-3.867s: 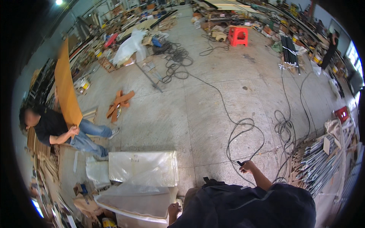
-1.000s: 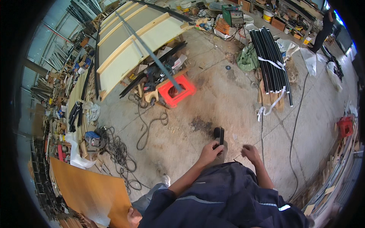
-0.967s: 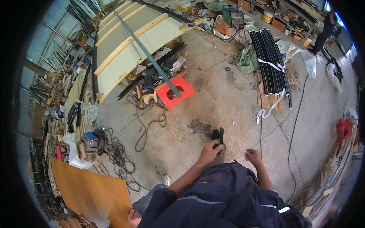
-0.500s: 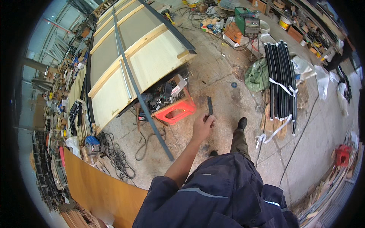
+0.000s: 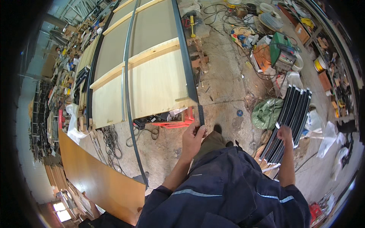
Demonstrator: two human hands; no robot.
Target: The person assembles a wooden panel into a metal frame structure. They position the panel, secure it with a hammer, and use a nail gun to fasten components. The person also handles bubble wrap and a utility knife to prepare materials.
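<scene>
My left hand (image 5: 193, 140) pinches a short, dark flat strip (image 5: 201, 114) between thumb and fingers. The strip points away from me, just beside the near right corner of a big dark-edged panel frame (image 5: 159, 89) with pale wooden crossbars. Held out to the right, my right hand (image 5: 284, 133) is curled closed; whether anything is inside it is hidden. In the picture it overlaps a bundle of black bars (image 5: 292, 121) tied with white strips, and I cannot tell if it touches them. A long grey metal bar (image 5: 131, 131) lies across the frame and overhangs its near end.
At lower left, another person's hand (image 5: 137, 216) is at an orange-brown board (image 5: 100, 176). A red plastic stool (image 5: 175, 123) stands under the frame's near end. Coiled cables (image 5: 110, 144) lie on the left floor. A green machine (image 5: 281, 51) and green sack (image 5: 267, 113) are at right.
I have moved closer to the frame, and the strip in my left hand now appears beside its corner. My right hand has come into view. Another person now shows at lower left.
</scene>
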